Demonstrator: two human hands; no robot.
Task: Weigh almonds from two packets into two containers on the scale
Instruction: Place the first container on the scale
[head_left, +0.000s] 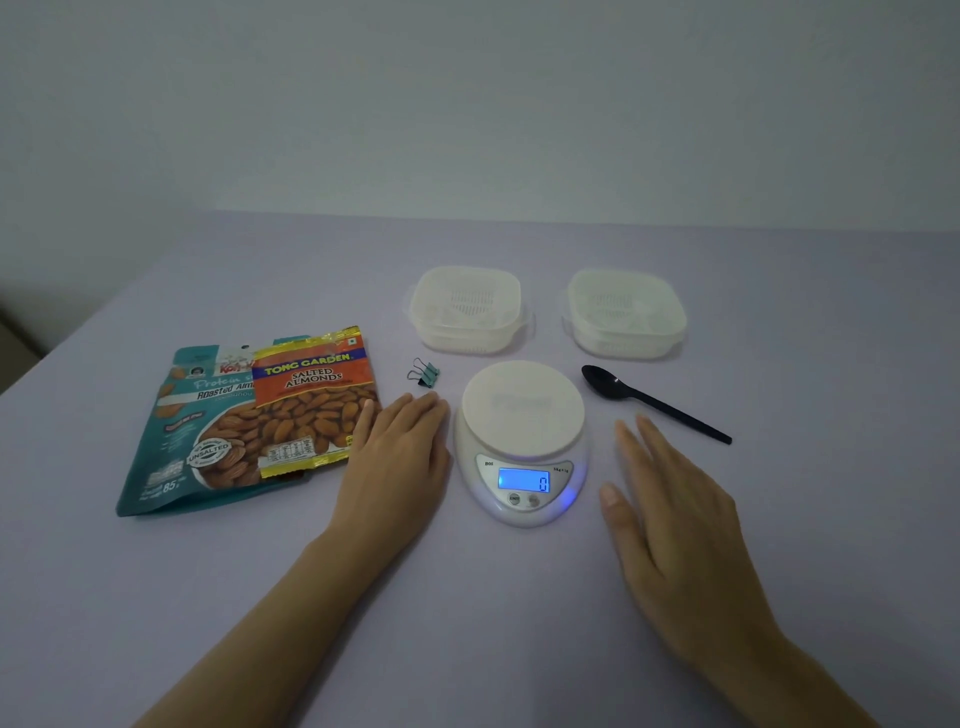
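- The scale (521, 441) sits between my two hands, its round plate bare and its lit display reading 0.
- My left hand (400, 457) lies flat on the bench (519, 623) just beside the scale, fingers straight, holding nothing.
- My right hand (670, 519) is on the scale's other side, fingers straight and slightly spread, also holding nothing.
- The salted almonds packet (311, 400) lies at my left thumb and overlaps the teal roasted almonds packet (176, 441) further out.
- Beyond my left fingertips are binder clips (426, 372).
- Beyond my right fingertips lies a black spoon (649, 400), with its bowl toward the scale.
- Past the scale stand the left container (466, 309) and the right container (625, 312), both white and apart from each other.
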